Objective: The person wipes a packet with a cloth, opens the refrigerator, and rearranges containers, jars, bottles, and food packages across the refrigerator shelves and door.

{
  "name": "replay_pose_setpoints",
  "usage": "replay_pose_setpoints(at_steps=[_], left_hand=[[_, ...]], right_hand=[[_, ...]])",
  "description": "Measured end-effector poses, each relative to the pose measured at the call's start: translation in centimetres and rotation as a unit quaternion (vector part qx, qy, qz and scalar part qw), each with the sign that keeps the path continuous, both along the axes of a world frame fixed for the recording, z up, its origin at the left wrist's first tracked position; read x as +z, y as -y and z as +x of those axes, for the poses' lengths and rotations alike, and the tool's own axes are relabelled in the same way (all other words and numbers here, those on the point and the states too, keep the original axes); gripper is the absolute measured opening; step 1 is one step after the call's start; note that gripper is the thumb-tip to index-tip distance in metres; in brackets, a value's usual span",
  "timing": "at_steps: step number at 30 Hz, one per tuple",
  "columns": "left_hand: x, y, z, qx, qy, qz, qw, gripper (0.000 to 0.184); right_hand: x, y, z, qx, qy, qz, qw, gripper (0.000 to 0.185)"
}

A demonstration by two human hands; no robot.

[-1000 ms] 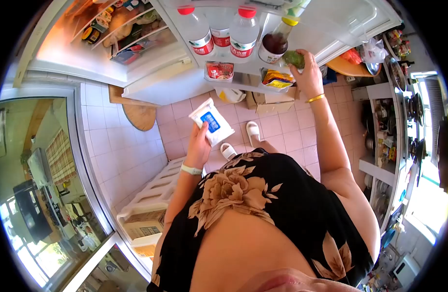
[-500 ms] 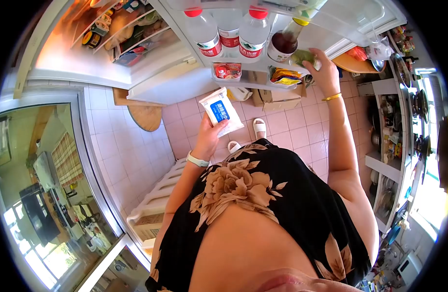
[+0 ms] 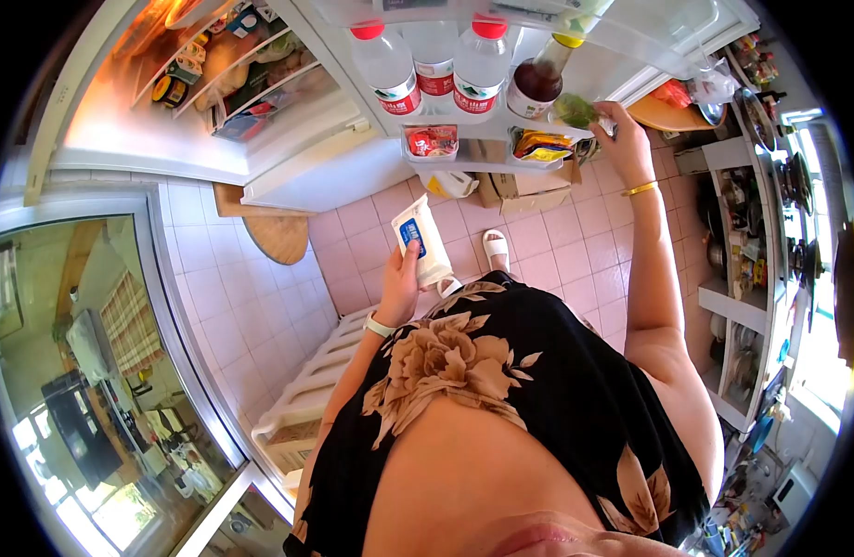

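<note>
My left hand (image 3: 401, 283) is closed around a white soft pack of wet wipes (image 3: 422, 243) with a blue label, held in front of my body. Its thumb lies over the label. My right hand (image 3: 627, 148), below a gold bracelet, has its fingers bent round the edge of the open fridge door (image 3: 650, 79). Just beside those fingertips, a green leafy-looking item (image 3: 574, 110) sits at the end of the door shelf. A bottle of dark liquid (image 3: 536, 85) with a yellow cap stands next to it.
Water bottles (image 3: 483, 70) with red caps fill the door rack. Below, a small bin holds a red packet (image 3: 432, 141) and yellow packets (image 3: 543, 145). The fridge interior (image 3: 232, 74) stands open at left. A cardboard box (image 3: 529, 186) rests on the tiled floor; shelving (image 3: 738, 251) lines the right.
My left hand has turned the wipes pack more upright and edge-on. The door has shifted slightly left. My right hand has moved a little down and right, showing more of the green item.
</note>
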State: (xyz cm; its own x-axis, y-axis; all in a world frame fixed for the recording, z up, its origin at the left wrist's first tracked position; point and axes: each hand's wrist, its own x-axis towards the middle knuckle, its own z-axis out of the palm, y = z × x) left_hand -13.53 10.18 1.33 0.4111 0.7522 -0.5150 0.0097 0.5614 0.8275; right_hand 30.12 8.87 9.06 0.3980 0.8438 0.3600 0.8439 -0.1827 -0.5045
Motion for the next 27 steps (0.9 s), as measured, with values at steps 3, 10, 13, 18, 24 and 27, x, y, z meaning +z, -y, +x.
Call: replay_pose_setpoints(at_steps=[3,10,13,18,24,27], left_hand=[[-1.4,0.1,-1.0,-0.003,0.068,-0.017,0.998,0.037],[-2.9,0.4,-2.1,-0.001,0.073,0.032,0.997,0.032],[-1.5,1.2,-1.6,0.046,0.087,0.048,0.994,0.028],[-2.3,1.3,-2.9,0.018,0.015,0.080,0.996,0.029],[-1.4,1.3,-0.1,0.018,0.079,0.200,0.976,0.028],[-2.3,1.5,0.0,-0.035,0.099,0.189,0.976,0.030]], right_hand=[[0.2,0.3,-0.9,-0.036,0.000,-0.030,0.999,0.028],[1.1,1.0,-3.7,-0.012,0.166,0.117,0.979,0.032],[-0.4,1.6,-4.8,-0.013,0.101,0.057,0.993,0.049],[0.6,2.9,-9.1,0.013,0.070,0.141,0.987,0.047],[-0.6,5.1,-22.0,0.221,-0.244,-0.094,0.939,0.049],[-2.4,5.3,-24.5,0.218,-0.297,-0.112,0.923,0.051]])
